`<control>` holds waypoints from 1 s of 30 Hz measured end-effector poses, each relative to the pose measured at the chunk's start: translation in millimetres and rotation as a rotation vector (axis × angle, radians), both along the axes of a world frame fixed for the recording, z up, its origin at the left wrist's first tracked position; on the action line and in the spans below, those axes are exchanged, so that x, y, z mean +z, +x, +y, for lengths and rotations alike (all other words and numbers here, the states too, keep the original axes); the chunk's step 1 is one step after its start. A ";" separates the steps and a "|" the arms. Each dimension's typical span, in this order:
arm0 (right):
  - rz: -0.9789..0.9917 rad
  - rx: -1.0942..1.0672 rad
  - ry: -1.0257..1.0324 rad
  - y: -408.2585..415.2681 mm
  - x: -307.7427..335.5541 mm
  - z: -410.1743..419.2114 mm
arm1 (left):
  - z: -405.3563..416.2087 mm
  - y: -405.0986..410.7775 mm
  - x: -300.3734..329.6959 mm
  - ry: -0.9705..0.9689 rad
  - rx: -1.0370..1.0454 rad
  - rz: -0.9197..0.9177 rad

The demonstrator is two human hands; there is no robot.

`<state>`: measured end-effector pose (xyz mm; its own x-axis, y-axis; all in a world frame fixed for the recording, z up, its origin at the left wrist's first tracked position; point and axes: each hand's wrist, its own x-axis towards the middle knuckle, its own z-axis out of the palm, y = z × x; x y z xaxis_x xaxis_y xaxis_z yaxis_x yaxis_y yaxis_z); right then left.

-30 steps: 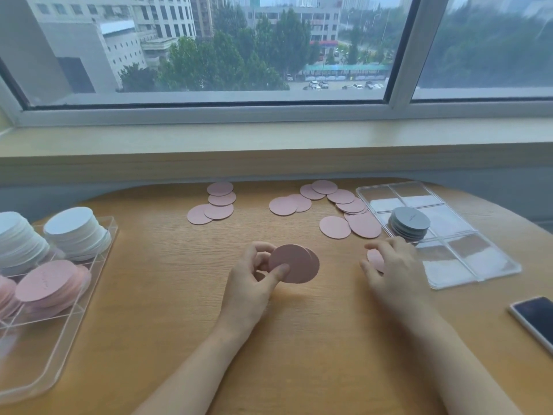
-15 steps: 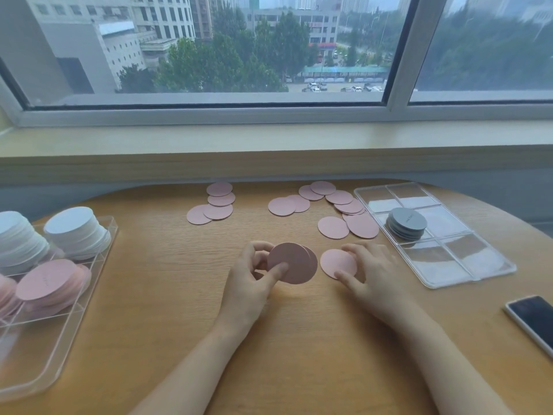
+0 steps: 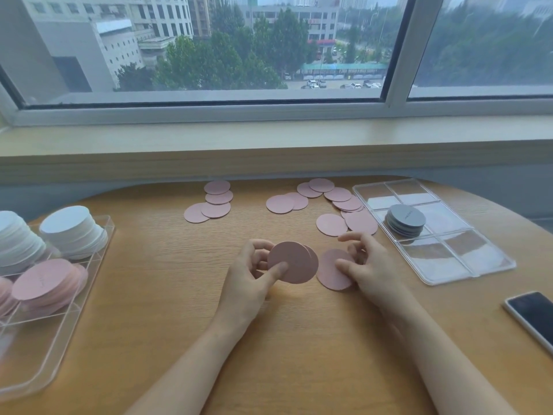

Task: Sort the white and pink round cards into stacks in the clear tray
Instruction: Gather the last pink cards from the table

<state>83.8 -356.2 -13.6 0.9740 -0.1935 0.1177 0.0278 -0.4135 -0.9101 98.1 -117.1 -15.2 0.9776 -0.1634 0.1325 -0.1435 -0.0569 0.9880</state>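
- The left hand (image 3: pixel 250 278) pinches a small stack of pink round cards (image 3: pixel 291 262) between thumb and fingers, holding it raised and tilted over the middle of the wooden desk (image 3: pixel 299 339).
- The right hand (image 3: pixel 369 269) grips a single pink card (image 3: pixel 333 272) at its right side, thumb on top and fingers curled loosely; the card sits just right of the held stack, and whether it touches the desk cannot be told.
- Loose pink cards lie toward the far edge of the desk: a left cluster (image 3: pixel 211 202) of four and a larger right cluster (image 3: pixel 329 205), overlapping.
- At the desk's left edge stands a clear tray (image 3: pixel 57 348) holding two stacks of white cards (image 3: pixel 73 230) at its far end and a pink stack (image 3: pixel 45 283) nearer.
- Near the far right corner lies a clear divided lid (image 3: pixel 449 259) with a grey stack of cards (image 3: pixel 405 220) on it.
- A phone (image 3: pixel 534 316) lies at the right edge.
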 end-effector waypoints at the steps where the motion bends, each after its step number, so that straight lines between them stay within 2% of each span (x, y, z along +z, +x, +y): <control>1: 0.012 0.023 0.108 -0.5 1.1 1.9 | -0.1 0.0 -0.3 -0.006 0.002 0.000; 3: 0.028 0.061 0.226 -1.5 3.7 7.2 | -0.6 0.3 0.0 -0.005 0.012 0.002; 8: 0.017 0.189 0.285 -4.7 14.3 25.3 | -2.6 -0.9 0.9 0.031 0.047 -0.002; 13: -0.004 0.314 0.274 -2.4 12.9 38.6 | -2.6 -1.7 1.3 0.041 0.100 0.031; 20: -0.024 0.313 0.182 7.6 19.3 40.3 | -1.4 1.7 0.0 0.121 0.083 -0.008; 21: -0.067 0.246 0.061 15.0 16.2 36.9 | -0.5 2.2 -0.2 0.125 0.083 -0.008; 23: -0.157 0.053 -0.453 31.8 5.5 28.5 | 1.9 3.8 0.2 0.085 0.098 0.012; 24: -0.129 -0.015 -0.699 37.7 0.9 25.2 | 2.9 4.6 0.3 0.061 0.105 0.023; 25: -0.050 -0.043 -0.830 41.8 -2.7 22.6 | 3.1 5.2 0.3 0.040 0.108 0.032; 28: 0.143 -0.034 -0.922 47.8 -9.4 20.6 | 2.8 6.8 -1.2 0.013 0.101 0.045; 30: 0.120 -0.044 -0.906 49.4 -12.2 18.8 | 2.6 8.0 -2.7 0.004 0.103 0.049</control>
